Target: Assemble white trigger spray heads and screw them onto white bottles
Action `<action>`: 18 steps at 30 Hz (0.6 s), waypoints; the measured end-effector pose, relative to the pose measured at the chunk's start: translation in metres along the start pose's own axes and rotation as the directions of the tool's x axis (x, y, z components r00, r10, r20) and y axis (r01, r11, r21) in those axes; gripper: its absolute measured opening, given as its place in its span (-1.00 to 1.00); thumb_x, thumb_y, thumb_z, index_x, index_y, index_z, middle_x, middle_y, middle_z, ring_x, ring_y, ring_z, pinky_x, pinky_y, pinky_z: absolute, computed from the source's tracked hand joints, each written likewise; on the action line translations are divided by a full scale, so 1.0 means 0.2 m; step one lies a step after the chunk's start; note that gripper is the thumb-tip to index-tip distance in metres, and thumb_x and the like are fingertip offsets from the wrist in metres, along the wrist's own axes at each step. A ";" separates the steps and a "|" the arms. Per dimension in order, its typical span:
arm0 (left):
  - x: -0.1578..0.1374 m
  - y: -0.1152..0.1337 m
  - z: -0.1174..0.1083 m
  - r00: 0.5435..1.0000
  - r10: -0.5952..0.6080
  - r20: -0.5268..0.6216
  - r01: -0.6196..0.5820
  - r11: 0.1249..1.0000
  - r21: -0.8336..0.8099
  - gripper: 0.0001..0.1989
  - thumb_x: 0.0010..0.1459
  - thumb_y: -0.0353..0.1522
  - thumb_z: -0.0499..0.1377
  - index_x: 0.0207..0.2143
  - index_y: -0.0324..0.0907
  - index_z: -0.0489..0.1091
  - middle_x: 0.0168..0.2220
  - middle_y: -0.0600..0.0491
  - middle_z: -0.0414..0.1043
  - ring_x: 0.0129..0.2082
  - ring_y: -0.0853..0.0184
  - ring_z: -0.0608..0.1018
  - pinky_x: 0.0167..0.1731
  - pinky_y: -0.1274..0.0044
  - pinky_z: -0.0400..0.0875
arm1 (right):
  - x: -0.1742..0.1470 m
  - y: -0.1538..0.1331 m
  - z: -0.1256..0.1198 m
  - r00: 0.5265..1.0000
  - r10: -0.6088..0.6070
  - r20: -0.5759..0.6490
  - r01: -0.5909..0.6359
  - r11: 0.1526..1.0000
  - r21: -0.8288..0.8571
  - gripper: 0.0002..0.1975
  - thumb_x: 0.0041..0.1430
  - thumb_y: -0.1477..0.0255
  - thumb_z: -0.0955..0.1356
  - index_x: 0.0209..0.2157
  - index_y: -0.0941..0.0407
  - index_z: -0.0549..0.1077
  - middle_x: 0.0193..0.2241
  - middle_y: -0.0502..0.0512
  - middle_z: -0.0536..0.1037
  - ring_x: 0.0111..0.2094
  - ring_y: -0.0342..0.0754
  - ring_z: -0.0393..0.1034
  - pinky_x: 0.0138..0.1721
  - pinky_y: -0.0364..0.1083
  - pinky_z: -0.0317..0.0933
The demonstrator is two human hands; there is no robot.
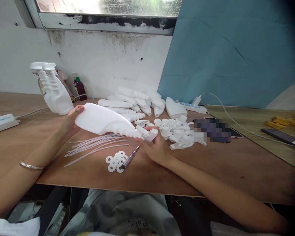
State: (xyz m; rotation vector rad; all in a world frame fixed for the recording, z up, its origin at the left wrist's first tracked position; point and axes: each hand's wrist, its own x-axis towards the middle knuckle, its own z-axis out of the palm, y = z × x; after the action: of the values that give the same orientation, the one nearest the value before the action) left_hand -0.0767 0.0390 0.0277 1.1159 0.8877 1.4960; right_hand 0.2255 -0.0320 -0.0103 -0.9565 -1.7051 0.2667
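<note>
A white spray bottle (103, 119) lies tilted across the air above the table, its base to the left and its neck to the right. My left hand (75, 119) is closed round the base end. At the neck, my right hand (156, 147) grips the white trigger sprayer head (151, 135), which meets the bottle; whether it is screwed tight I cannot tell. Beneath the bottle lie several thin white tubes (95, 146). Nearer me are a small pile of white ring washers (116, 160) and a clear-handled screwdriver (130, 158).
White bottles (137, 100) are heaped at the back, with loose sprayer heads (178, 131) in front. Two assembled spray bottles (55, 91) stand at left beside a dark red bottle (80, 88). Power strips (3, 124), a cable and phones (285, 137) lie around the edges.
</note>
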 end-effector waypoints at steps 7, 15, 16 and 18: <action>0.00 -0.01 0.00 0.998 -0.027 0.055 0.024 0.999 0.049 -0.58 -0.22 -0.31 0.34 -0.24 -0.22 0.38 -0.33 0.02 0.50 -0.41 0.33 0.51 -0.47 0.62 0.40 | 0.00 0.00 0.00 1.000 0.001 -0.002 -0.001 1.000 0.014 -0.69 -0.03 0.28 0.38 -0.30 0.07 0.22 -0.43 0.00 0.39 -0.46 -0.11 0.28 -0.46 -0.12 0.22; 0.02 -0.02 -0.03 0.992 0.059 0.109 -0.060 0.998 0.012 -0.50 -0.28 -0.39 0.37 -0.21 -0.23 0.37 -0.27 0.01 0.48 -0.28 0.32 0.50 -0.35 0.63 0.41 | 0.01 0.00 -0.01 0.995 0.098 -0.024 -0.097 0.995 0.040 -0.66 -0.05 0.27 0.38 -0.28 0.09 0.21 -0.46 -0.04 0.36 -0.47 -0.13 0.25 -0.45 -0.13 0.20; 0.02 -0.01 -0.03 0.991 0.070 0.115 -0.072 0.997 0.012 -0.51 -0.29 -0.40 0.37 -0.21 -0.22 0.37 -0.25 0.01 0.48 -0.24 0.30 0.49 -0.33 0.62 0.41 | 0.02 0.00 -0.01 0.994 0.106 -0.025 -0.105 0.993 0.047 -0.66 -0.05 0.28 0.38 -0.28 0.10 0.21 -0.44 -0.03 0.37 -0.46 -0.13 0.26 -0.44 -0.13 0.20; 0.00 0.00 -0.01 0.988 0.077 0.134 -0.080 0.997 0.019 -0.51 -0.27 -0.44 0.36 -0.19 -0.21 0.36 -0.20 0.00 0.46 -0.18 0.28 0.47 -0.28 0.59 0.40 | 0.02 0.01 0.00 0.992 0.125 -0.027 -0.123 0.990 0.064 -0.66 -0.05 0.28 0.38 -0.28 0.11 0.22 -0.43 -0.02 0.37 -0.45 -0.13 0.25 -0.44 -0.13 0.20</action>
State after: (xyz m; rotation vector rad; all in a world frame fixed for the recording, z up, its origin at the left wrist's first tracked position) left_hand -0.0782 0.0400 0.0265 1.2660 0.7793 1.4596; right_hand 0.2266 -0.0288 -0.0080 -1.0173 -1.6024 0.3830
